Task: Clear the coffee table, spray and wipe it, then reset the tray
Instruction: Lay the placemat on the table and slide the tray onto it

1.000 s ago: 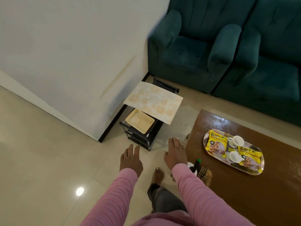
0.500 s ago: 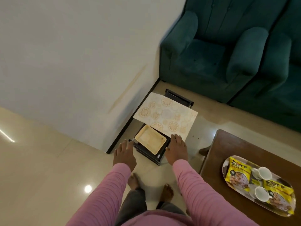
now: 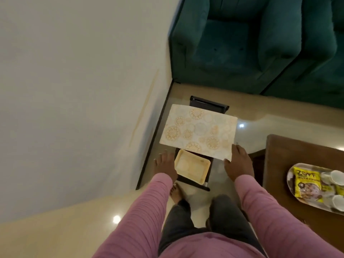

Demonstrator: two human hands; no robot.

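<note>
- The oval tray (image 3: 288,176) lies on the coffee table (image 3: 297,151), to the right of the black stand (image 3: 208,102) and well apart from both hands.
- Right hand (image 3: 239,164): fingers straight and released, tips at the near right corner of the patterned mat (image 3: 197,131) that tops the stand. I cannot tell whether they touch it.
- Left hand (image 3: 164,164): fingers spread and slack, blurred, just beside the left edge of the cream tray (image 3: 191,169) on the stand's lower shelf.
- The oval tray holds yellow snack packets (image 3: 307,181) and white cups (image 3: 337,176).
- The cream tray holds nothing visible.
</note>
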